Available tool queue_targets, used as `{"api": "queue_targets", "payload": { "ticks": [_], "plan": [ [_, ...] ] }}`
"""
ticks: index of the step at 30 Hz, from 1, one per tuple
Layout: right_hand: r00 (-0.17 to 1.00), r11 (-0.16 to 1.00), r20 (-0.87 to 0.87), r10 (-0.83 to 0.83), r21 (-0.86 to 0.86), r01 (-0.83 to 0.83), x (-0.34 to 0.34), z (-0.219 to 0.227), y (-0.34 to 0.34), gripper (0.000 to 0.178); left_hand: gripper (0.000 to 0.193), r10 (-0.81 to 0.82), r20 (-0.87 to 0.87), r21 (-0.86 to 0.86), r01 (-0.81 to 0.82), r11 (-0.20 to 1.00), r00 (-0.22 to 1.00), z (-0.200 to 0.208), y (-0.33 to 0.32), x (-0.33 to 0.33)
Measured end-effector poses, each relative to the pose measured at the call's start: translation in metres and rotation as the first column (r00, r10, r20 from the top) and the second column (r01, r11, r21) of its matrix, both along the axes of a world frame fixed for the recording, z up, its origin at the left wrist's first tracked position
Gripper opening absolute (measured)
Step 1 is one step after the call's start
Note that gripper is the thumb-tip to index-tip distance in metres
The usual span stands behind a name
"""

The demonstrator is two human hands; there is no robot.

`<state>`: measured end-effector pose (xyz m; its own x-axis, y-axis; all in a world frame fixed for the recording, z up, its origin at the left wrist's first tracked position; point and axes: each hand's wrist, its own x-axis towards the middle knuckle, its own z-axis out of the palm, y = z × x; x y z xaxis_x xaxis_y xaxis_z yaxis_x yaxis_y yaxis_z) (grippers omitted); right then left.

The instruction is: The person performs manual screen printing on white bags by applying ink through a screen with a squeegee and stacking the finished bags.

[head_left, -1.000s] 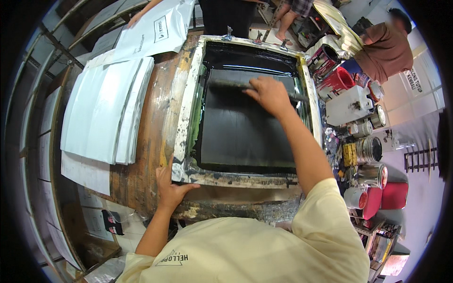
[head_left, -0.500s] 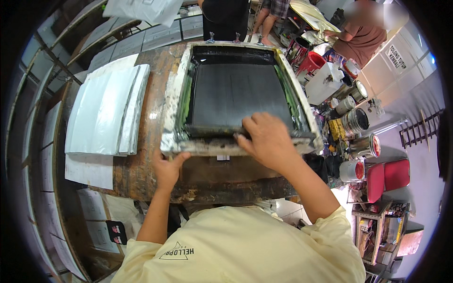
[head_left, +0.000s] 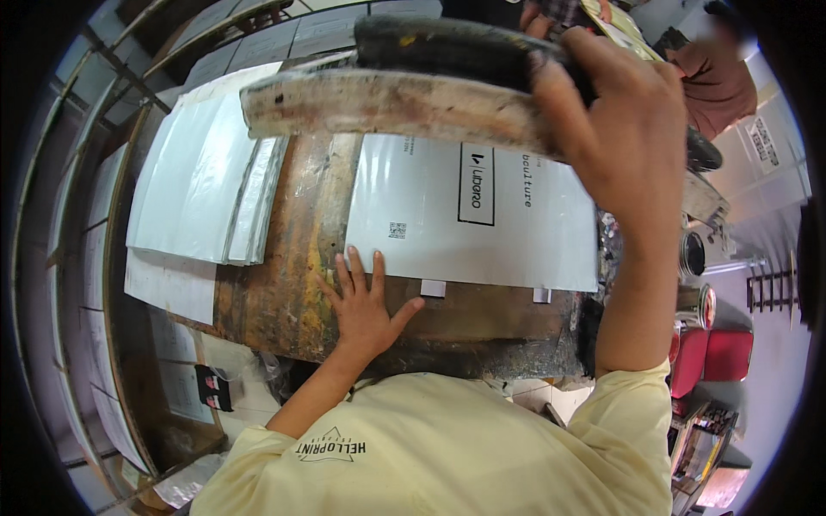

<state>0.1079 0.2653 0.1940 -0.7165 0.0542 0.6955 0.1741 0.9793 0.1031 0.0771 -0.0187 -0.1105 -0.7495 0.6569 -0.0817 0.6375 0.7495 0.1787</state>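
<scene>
My right hand [head_left: 624, 129] grips the near side of a raised wooden screen-printing frame [head_left: 387, 105], its fingers curled over toward a black squeegee [head_left: 447, 47] resting along that edge. Under the lifted frame lies a white plastic sheet [head_left: 413, 254] with black print, including a boxed logo and a small square code. My left hand [head_left: 363, 316] is spread open with its palm down, fingertips at the sheet's near left corner. Small white tabs [head_left: 433, 289] sit at the sheet's near edge. The frame's mesh is hidden from this angle.
A stack of white plastic sheets [head_left: 189, 189] lies at left on the stained wooden table [head_left: 267, 301]. Drying racks [head_left: 95, 77] stand farther left. To the right are paint cans [head_left: 693, 254] and a red chair [head_left: 727, 354]. Another person [head_left: 718, 82] is at the far right.
The screen frame has swung up from the table in my right hand, uncovering the printed sheet. My left hand has let go of the frame's corner and moved right onto the sheet's edge.
</scene>
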Motion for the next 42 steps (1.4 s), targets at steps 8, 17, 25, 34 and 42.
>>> {"api": "queue_targets", "payload": {
  "ticks": [8, 17, 25, 34, 42],
  "plan": [
    [0.998, 0.998, -0.06, 0.027, 0.051, -0.024, -0.007, 0.005, 0.02, 0.043, 0.105, -0.013, -0.004, 0.355, 0.014, 0.935, 1.0, 0.023, 0.013, -0.004],
    [0.999, 0.998, 0.03, 0.028, -0.054, -0.026, -0.004, 0.014, 0.006, 0.039, 0.046, 0.015, 0.614, 0.773, -0.606, 0.188, 0.789, 0.025, 0.053, -0.043],
    [0.999, 0.998, -0.026, 0.044, -0.036, -0.045, -0.001, 0.0, 0.012, 0.039, 0.059, 0.073, 0.517, 0.835, -0.521, 0.178, 0.853, 0.037, 0.044, -0.063],
    [0.999, 0.994, 0.025, 0.033, -0.102, -0.03, 0.001, 0.011, 0.002, 0.035, 0.058, 0.008, 0.403, 0.885, -0.392, 0.25, 0.915, 0.095, 0.044, -0.092],
    [0.999, 0.995, -0.023, -0.034, -0.096, 0.031, -0.005, 0.014, 0.003, 0.034, 0.056, -0.091, 0.359, 0.836, -0.276, 0.474, 0.929, 0.118, -0.056, -0.242]
  ]
}}
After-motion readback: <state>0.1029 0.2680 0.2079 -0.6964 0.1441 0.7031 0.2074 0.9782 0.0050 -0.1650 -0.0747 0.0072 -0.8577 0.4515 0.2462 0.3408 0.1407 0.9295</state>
